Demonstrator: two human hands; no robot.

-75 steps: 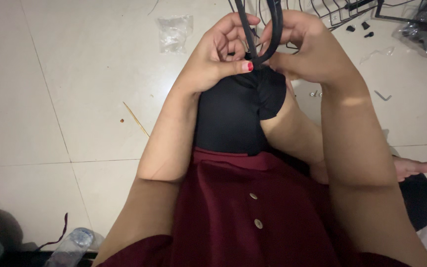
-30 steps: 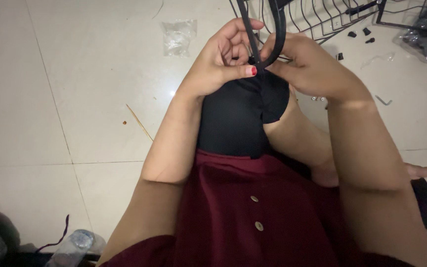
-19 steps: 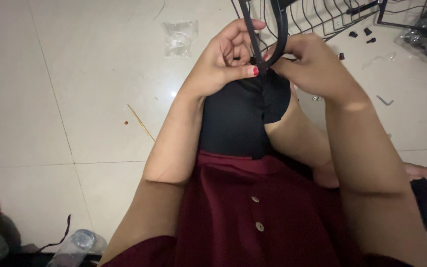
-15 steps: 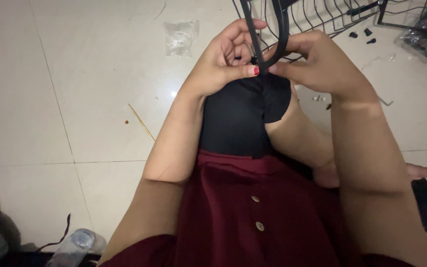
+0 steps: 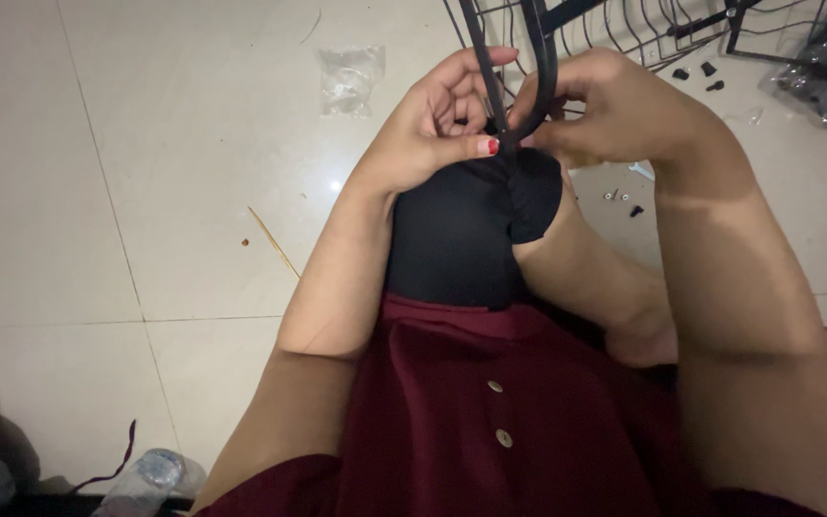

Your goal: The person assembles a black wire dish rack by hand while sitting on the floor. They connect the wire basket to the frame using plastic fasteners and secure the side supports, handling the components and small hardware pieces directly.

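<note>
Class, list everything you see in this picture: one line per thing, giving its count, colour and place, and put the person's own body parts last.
Curved metal frame: one, black, held over the knee.
Wire rack: one, black, top of view on the floor.
Plastic bag: one, clear, floor, upper left.
Small caps: a few, black, floor, upper right.
Screws: a few, pale, floor beside the leg.
Thin stick: one, tan, floor, left.
Plastic bottle: one, clear, bottom left.
Left hand: pinching the frame.
Right hand: gripping the frame.
</note>
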